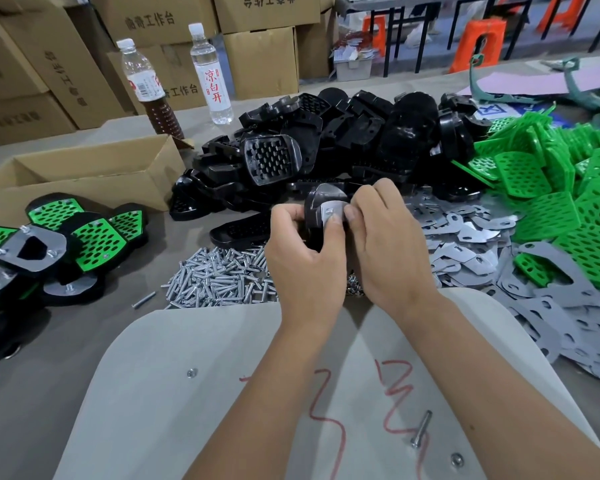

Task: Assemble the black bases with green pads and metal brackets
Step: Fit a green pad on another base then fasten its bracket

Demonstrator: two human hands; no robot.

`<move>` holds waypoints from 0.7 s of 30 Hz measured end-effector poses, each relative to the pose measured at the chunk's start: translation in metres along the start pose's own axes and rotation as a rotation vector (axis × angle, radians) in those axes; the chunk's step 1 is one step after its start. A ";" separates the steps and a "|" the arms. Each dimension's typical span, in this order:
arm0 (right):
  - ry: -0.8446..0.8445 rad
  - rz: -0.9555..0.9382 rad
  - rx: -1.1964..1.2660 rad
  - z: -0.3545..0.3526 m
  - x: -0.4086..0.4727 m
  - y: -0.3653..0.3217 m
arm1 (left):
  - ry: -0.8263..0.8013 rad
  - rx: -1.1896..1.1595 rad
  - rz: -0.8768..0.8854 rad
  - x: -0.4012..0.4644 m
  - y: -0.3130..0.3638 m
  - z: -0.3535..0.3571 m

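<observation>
A grey table (pixel 49 358) is carrying heaps of black bases (pixel 343 140), green pads (pixel 551 188), metal brackets (pixel 471 244) and screws (pixel 219 278). An open cardboard box (pixel 84 178), two bottles (pixel 210 74) and finished assemblies (pixel 49 244) are sitting on it too.

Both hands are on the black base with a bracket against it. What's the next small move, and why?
Probably press the metal bracket flat onto the black base: the left hand grips the base, the right hand pinches the bracket, and no bolt shows in it.

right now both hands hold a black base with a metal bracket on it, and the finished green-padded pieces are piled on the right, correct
Not quite. The head view shows the finished pieces piled on the left. Both the left hand and right hand do hold a black base with a metal bracket.
</observation>
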State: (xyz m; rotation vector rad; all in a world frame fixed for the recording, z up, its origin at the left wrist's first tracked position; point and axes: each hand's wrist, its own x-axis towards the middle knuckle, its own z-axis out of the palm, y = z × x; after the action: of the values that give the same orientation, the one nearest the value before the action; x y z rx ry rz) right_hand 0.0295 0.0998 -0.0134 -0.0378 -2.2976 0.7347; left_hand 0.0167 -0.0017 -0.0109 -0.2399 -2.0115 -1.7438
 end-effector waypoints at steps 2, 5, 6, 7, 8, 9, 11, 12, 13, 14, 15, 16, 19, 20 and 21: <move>0.015 0.005 -0.016 0.001 0.000 0.002 | -0.007 -0.003 -0.010 0.000 0.000 0.000; 0.036 0.012 -0.037 0.003 0.000 0.001 | -0.018 -0.018 -0.023 0.000 0.000 0.000; 0.046 0.023 -0.049 0.003 -0.001 0.000 | -0.021 -0.019 -0.025 -0.001 0.000 0.000; 0.058 0.041 -0.063 0.004 -0.001 -0.002 | -0.026 -0.019 -0.024 -0.001 0.001 0.000; 0.070 0.064 -0.073 0.005 -0.001 -0.004 | -0.033 -0.021 -0.023 -0.001 0.001 0.000; 0.081 0.089 -0.075 0.006 -0.001 -0.006 | -0.041 -0.025 -0.023 -0.001 0.002 0.000; 0.093 0.139 -0.054 0.007 -0.001 -0.007 | -0.052 -0.027 -0.017 -0.002 0.002 -0.001; 0.100 0.160 -0.038 0.007 -0.001 -0.006 | -0.059 -0.021 -0.008 -0.002 0.002 -0.001; 0.111 0.179 -0.020 0.007 -0.002 -0.005 | -0.071 -0.013 0.001 -0.002 0.002 -0.001; 0.128 0.194 0.001 0.006 -0.002 -0.004 | -0.086 -0.010 0.006 -0.002 0.003 -0.001; 0.147 0.207 0.023 0.005 -0.002 -0.004 | -0.102 -0.014 0.008 -0.002 0.003 0.000; 0.162 0.216 0.040 0.004 -0.002 -0.005 | -0.111 -0.020 0.009 -0.002 0.003 0.000; 0.161 0.196 0.053 0.001 -0.002 -0.007 | -0.102 -0.021 0.016 -0.001 0.002 0.000; 0.150 0.172 0.053 -0.001 -0.002 -0.008 | -0.100 -0.025 0.006 0.000 0.002 0.000; 0.135 0.149 0.047 -0.003 -0.002 -0.008 | -0.101 -0.039 -0.014 0.000 0.001 0.000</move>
State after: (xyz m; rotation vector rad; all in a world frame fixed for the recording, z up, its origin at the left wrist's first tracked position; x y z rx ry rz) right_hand 0.0343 0.0937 -0.0088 -0.2317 -2.1649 0.8354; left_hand 0.0170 -0.0017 -0.0095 -0.3340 -2.0552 -1.8142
